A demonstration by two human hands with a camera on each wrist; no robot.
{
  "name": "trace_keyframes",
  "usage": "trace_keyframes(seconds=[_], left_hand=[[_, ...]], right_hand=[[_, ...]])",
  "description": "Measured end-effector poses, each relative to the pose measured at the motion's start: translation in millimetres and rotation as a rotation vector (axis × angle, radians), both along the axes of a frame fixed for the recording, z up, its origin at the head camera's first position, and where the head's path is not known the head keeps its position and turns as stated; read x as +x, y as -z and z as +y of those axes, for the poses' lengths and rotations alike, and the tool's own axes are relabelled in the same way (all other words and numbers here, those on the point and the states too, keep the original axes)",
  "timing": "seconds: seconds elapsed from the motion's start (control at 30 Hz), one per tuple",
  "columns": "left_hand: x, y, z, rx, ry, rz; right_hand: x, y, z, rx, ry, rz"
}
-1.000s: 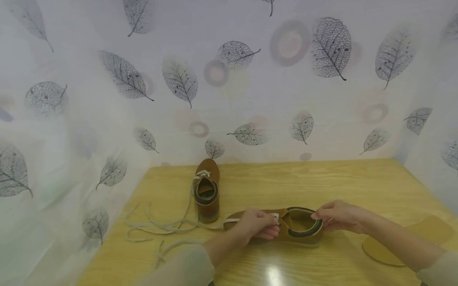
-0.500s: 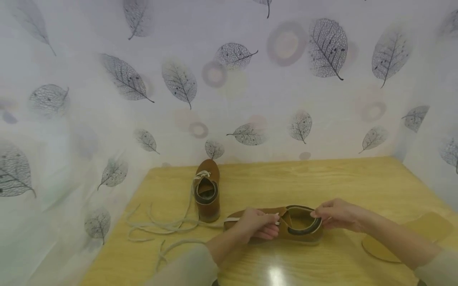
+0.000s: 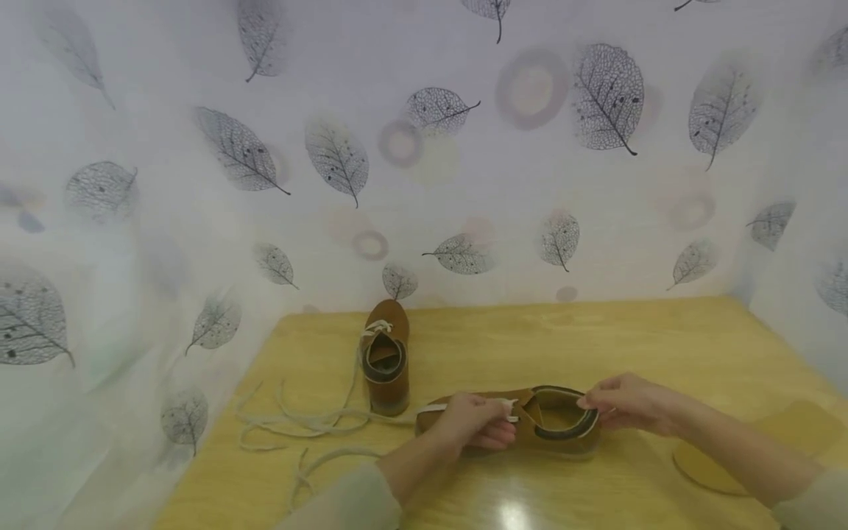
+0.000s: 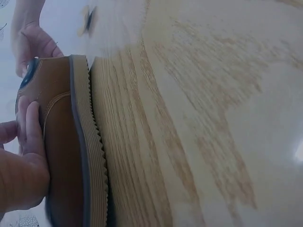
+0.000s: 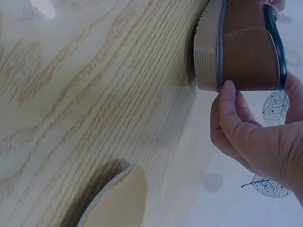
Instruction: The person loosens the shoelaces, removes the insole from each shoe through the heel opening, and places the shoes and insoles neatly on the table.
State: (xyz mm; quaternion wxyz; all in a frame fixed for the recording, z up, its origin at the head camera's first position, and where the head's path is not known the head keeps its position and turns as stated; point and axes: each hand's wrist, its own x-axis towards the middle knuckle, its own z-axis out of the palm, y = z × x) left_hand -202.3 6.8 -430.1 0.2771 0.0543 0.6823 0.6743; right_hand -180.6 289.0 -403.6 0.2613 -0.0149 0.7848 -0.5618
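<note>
A brown leather shoe (image 3: 563, 443) with a dark padded collar lies sideways on the wooden table, toe to the left. My left hand (image 3: 473, 423) is over its lacing, thumb and forefinger pinching the white shoelace (image 3: 511, 412). In the left wrist view, the other fingers (image 4: 33, 127) of that hand lie against the shoe's brown side. My right hand (image 3: 629, 403) grips the heel end, thumb at the collar's inner edge. Its fingers (image 5: 229, 104) press on the back of the heel, above the ribbed sole, in the right wrist view.
A matching shoe (image 3: 387, 394), with laces in its front, stands behind to the left, toe away. Long pale laces (image 3: 311, 423) sprawl over the table's left side. A tan insole (image 3: 705, 467) lies at right, partly behind my right forearm. Leaf-print sheeting (image 3: 464, 184) surrounds the table.
My left thumb and fingertips have shifted slightly at the lacing. The right hand keeps its hold on the heel, and the shoe stays in place. The head view has tilted a little.
</note>
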Motion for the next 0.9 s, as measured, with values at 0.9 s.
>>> trace_keyframes(seconds=[0.9], left_hand=[[7.9,8.1,-4.8,0.222,-0.103,0.024]], right_hand=[[1.6,1.4,1,-0.009,-0.005,0.008]])
